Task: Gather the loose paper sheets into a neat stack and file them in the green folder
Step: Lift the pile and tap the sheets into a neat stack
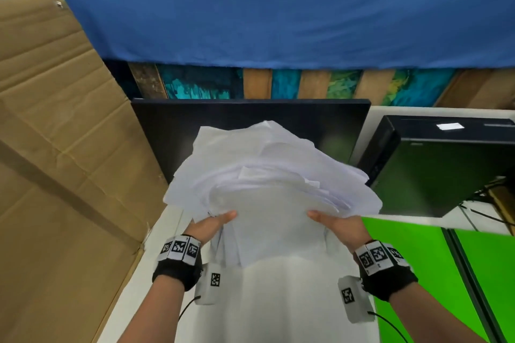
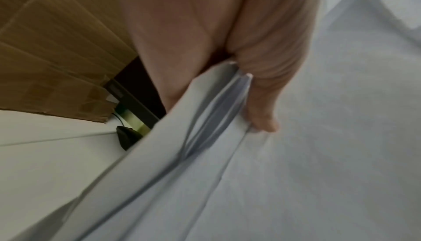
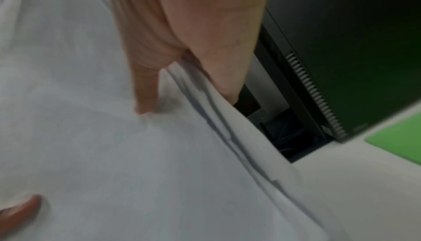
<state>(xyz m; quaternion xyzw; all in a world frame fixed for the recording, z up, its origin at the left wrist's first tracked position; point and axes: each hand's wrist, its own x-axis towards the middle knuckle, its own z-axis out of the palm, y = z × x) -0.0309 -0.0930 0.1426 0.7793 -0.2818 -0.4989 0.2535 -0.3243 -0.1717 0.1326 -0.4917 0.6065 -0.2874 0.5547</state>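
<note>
- Leftmost, a large sheet of creased brown corrugated cardboard [image 1: 64,147] leans along the edge of the white table [image 1: 133,281].
- Next, the left hand [image 1: 213,227] grasps the left edge of the untidy bundle of loose white paper sheets [image 1: 267,175], thumb lying on top; the left wrist view shows the fingers [image 2: 187,50] under the sheet edges and the thumb [image 2: 268,68] pressing from above.
- The bundle is held up off the table between both hands, its sheets fanned out and misaligned, in front of a flat black monitor [image 1: 172,125].
- The right hand [image 1: 338,227] clasps the bundle's right edge the same way, thumb [image 3: 145,75] on top and fingers [image 3: 218,46] beneath.
- Right of that hand, the bright green folder [image 1: 412,253] lies flat and open on the table, apart from the papers.
- Behind it lies a black computer case [image 1: 446,164].
</note>
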